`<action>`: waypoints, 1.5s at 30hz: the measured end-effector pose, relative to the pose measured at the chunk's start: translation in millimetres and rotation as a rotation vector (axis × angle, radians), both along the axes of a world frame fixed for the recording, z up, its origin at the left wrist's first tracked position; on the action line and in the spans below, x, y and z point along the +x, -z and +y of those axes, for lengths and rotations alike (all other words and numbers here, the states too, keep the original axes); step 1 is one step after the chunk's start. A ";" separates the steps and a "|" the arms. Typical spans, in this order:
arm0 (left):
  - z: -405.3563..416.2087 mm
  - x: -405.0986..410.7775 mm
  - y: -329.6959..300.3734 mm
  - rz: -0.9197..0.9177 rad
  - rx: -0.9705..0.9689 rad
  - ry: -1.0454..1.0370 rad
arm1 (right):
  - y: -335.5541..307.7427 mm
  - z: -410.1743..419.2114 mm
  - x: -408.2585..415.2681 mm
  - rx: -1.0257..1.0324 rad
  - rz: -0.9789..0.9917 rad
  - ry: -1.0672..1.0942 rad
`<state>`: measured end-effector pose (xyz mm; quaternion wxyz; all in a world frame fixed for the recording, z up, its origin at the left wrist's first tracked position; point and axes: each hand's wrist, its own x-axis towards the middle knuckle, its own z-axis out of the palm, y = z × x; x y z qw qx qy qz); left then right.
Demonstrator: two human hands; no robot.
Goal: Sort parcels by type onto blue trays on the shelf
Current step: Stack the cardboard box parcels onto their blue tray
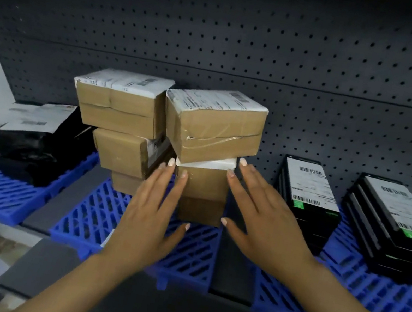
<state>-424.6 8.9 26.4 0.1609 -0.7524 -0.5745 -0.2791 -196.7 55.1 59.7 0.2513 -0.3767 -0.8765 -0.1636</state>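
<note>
Two stacks of brown boxes (164,137) stand on the middle blue tray (110,224). Both hands, left (153,212) and right (262,220), flank the right stack with fingers spread flat, gripping nothing. The tilted top box (212,126) may slide off if nudged.

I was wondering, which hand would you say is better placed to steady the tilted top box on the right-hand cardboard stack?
Probably the right hand: its fingertips reach up just beneath the tilted top box, at the overhanging right edge. The left hand lies flat against the lower box, under the box's other corner.
</note>
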 end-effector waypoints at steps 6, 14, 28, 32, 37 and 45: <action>16.0 -13.6 0.6 0.019 -0.047 0.138 | 3.6 -0.8 -25.5 0.063 0.058 0.051; 37.0 -21.7 -8.6 -0.124 -0.024 0.253 | 7.0 5.8 -41.6 0.114 0.036 0.150; 67.0 -20.3 1.8 0.074 0.078 0.159 | 10.0 19.1 -45.3 0.162 -0.053 0.233; 76.7 -15.0 5.7 0.182 0.109 0.128 | 11.6 28.7 -47.5 0.172 -0.019 0.240; 89.9 -16.5 7.6 0.236 0.129 0.086 | 10.8 43.5 -47.4 0.159 -0.014 0.251; 100.0 -14.7 10.9 0.271 0.120 0.071 | 14.2 57.0 -43.5 0.161 -0.012 0.259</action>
